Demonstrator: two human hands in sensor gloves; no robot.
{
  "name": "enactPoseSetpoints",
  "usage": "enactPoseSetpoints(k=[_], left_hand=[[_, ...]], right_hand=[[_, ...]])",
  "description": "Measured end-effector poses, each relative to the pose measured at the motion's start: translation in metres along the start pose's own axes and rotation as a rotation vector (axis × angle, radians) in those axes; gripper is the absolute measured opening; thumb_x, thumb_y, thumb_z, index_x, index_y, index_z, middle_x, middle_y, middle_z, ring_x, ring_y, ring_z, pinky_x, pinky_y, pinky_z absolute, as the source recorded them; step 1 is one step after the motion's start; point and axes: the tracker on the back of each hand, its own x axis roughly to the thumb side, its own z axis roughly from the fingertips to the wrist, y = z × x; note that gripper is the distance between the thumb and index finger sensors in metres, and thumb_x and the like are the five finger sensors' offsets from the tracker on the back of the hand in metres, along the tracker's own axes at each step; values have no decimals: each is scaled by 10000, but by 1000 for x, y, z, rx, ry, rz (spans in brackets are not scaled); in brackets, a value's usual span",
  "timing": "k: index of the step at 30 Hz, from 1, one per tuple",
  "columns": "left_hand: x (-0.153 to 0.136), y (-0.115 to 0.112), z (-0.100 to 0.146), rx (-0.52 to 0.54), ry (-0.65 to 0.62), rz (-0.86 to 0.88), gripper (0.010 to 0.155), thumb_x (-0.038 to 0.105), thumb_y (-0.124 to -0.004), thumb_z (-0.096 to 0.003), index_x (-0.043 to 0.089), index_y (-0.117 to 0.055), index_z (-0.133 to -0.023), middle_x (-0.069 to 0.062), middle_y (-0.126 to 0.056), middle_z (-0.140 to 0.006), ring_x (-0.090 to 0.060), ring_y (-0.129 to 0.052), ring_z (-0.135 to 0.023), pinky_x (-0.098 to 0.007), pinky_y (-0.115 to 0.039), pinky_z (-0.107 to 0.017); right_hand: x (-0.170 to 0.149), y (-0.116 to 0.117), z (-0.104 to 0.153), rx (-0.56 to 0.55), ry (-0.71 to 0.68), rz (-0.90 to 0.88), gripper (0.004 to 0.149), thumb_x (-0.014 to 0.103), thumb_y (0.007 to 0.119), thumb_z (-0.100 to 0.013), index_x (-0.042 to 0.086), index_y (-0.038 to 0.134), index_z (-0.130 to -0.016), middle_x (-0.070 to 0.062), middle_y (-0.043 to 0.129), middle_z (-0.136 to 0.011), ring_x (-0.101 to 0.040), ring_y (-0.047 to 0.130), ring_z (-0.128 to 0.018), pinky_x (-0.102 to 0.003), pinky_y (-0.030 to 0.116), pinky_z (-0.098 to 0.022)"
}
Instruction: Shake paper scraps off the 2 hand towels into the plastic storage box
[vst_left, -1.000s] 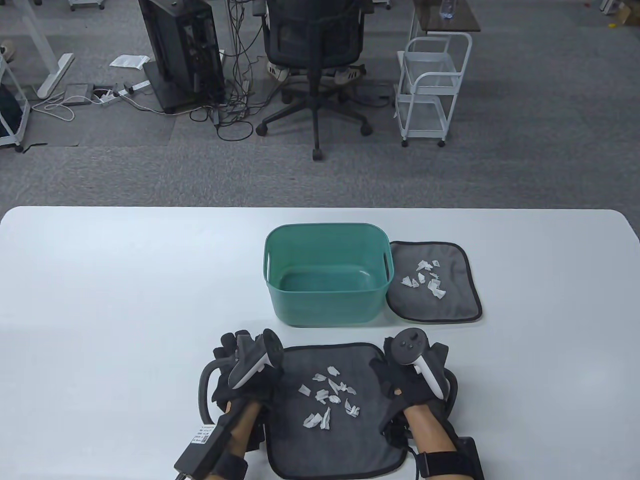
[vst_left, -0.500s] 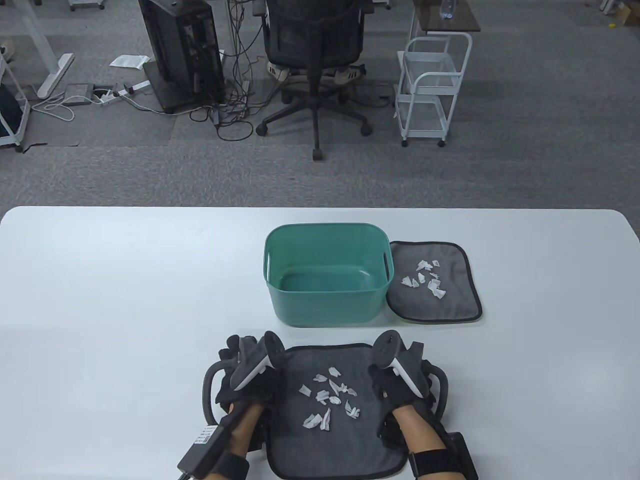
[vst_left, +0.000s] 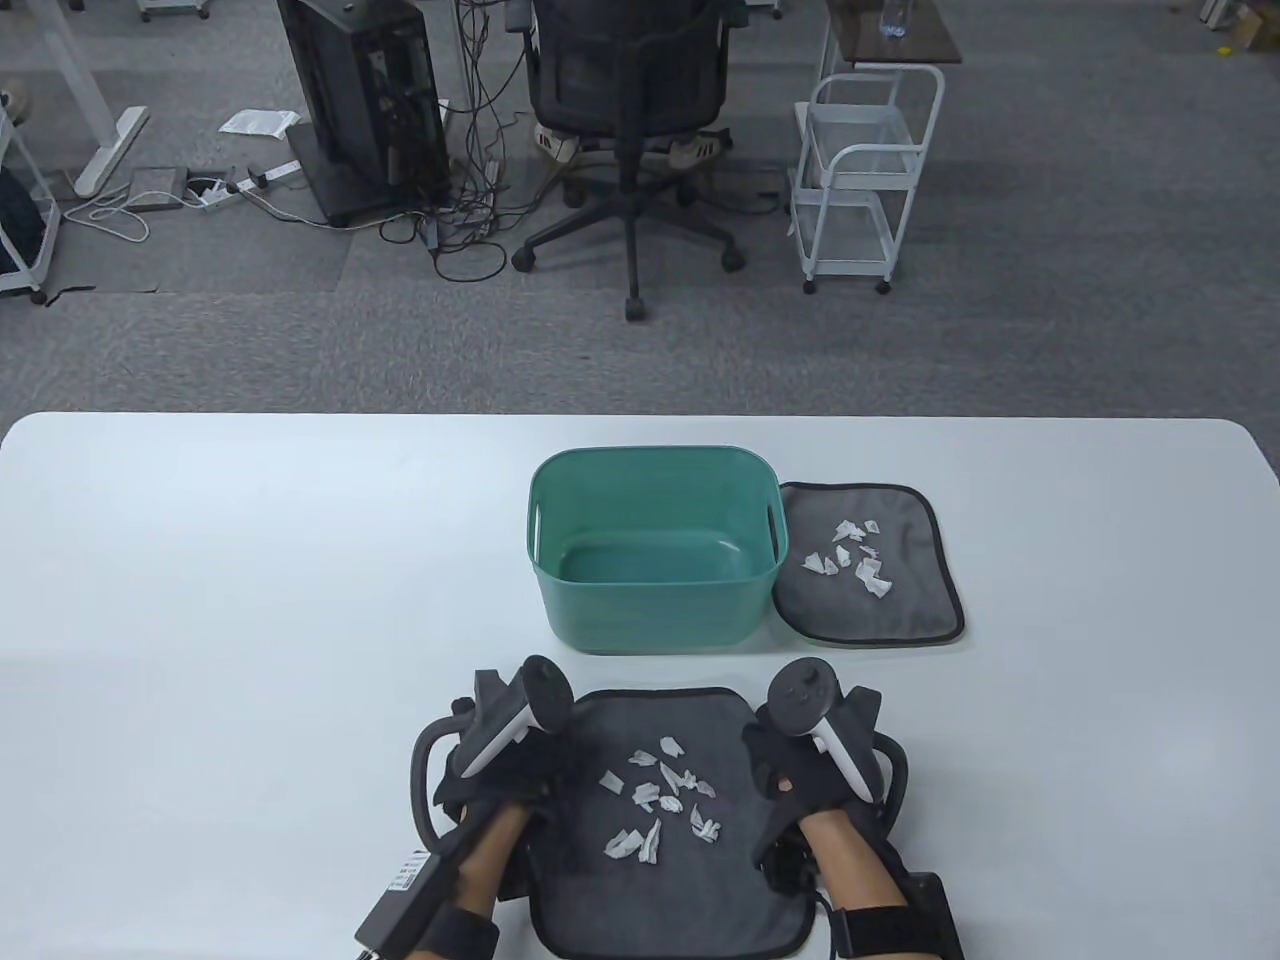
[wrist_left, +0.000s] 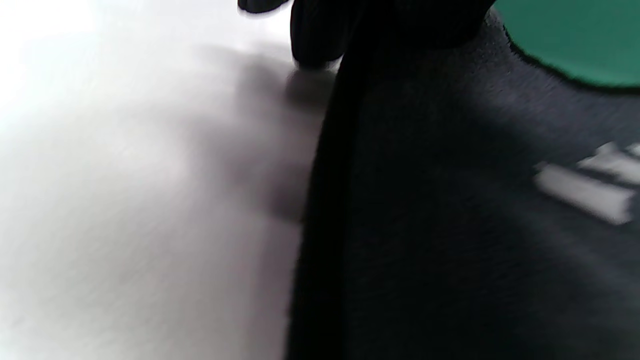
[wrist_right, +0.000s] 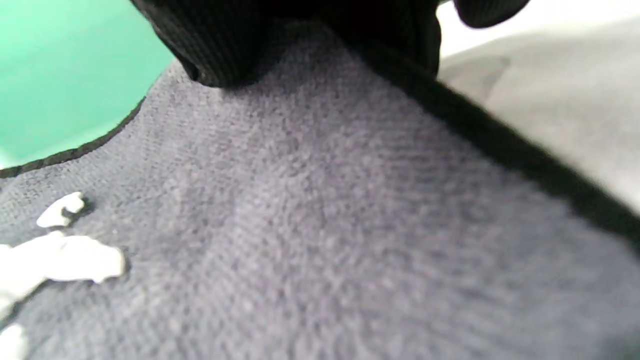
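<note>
Table view, with both wrist views. A white table (vst_left: 250, 560) carries a green plastic storage box (vst_left: 655, 550) near its centre, upright and open at the top, with nothing visible inside. Touching the box's right wall lies the far hand towel (vst_left: 868, 565), grey with a dark border, flat on the table and bearing a cluster of white paper scraps (vst_left: 850, 558) at its middle.

The near hand towel (vst_left: 665, 880), of the same kind, lies at the table's near edge, just in front of the box but apart from it; its own paper scraps (vst_left: 660, 800) are scattered over its centre.

The left hand (vst_left: 495, 770), gloved and carrying a tracker (vst_left: 510, 715), sits over the left border of the near towel at its far left corner. In the left wrist view that border (wrist_left: 320, 210) stands raised from the table, with a gloved fingertip (wrist_left: 315, 35) on the table just beyond it; whether the fingers pinch the cloth cannot be told.

The right hand (vst_left: 810, 775), with its tracker (vst_left: 825, 720), sits over the towel's right border at the far right corner. The right wrist view shows gloved fingers (wrist_right: 225, 45) pressed on the towel's (wrist_right: 320, 225) upper surface beside the dark hem; a closed pinch cannot be confirmed.
</note>
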Motion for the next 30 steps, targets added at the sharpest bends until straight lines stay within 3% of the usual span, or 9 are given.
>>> enactPoseSetpoints(k=[3,7,10,16,22,26,30], left_hand=[[11,10,10,44,-45,-20,398,465,-622,-578,318,-653,-946,7,-780,-973,-306,-723,-1058,-522,-455,-853],[25,17,21,65,-107,5,421,450,-653,-566,276,-682,-949,1,-904,-807,-268,-907,-909,-509,-550,-825],[28,20,25,71,-129,22,436,442,-670,-555,225,-705,-932,29,-959,-683,-229,-1010,-780,-487,-617,-796],[29,25,30,33,-192,145,453,428,-685,-547,190,-707,-932,29,-985,-601,-220,-1063,-675,-478,-673,-759],[40,28,39,-24,-299,242,448,436,-685,-550,199,-709,-930,47,-990,-598,-202,-1067,-677,-472,-672,-761],[45,28,41,-32,-316,240,451,443,-679,-552,197,-707,-929,52,-993,-595,-198,-1071,-672,-457,-689,-754],[48,24,40,-111,-369,321,453,448,-665,-563,190,-696,-934,46,-987,-608,-209,-1063,-680,-433,-726,-732]], right_hand=[[3,-3,5,-37,-19,34,393,340,836,-533,116,827,-856,-130,944,-734,-363,915,-571,-606,669,-623],[15,-7,15,-92,-62,96,390,349,837,-530,126,834,-850,-131,928,-734,-362,892,-519,-565,723,-544],[27,-12,23,-130,-100,102,394,354,840,-524,106,844,-831,-134,946,-657,-273,922,-342,-494,811,-418],[45,-19,38,-122,-173,36,410,356,855,-514,48,859,-783,-94,1001,-467,-166,908,-118,-396,871,-230],[53,-20,45,-42,-205,-153,409,348,848,-523,36,853,-787,-86,1010,-429,-165,909,-89,-395,874,-209],[56,-17,46,-8,-199,-177,409,350,844,-525,45,850,-799,-80,1020,-411,-155,905,-62,-374,872,-168],[54,-10,44,95,-169,-333,411,338,837,-533,39,839,-815,-88,1019,-413,-160,908,-66,-381,872,-173]])
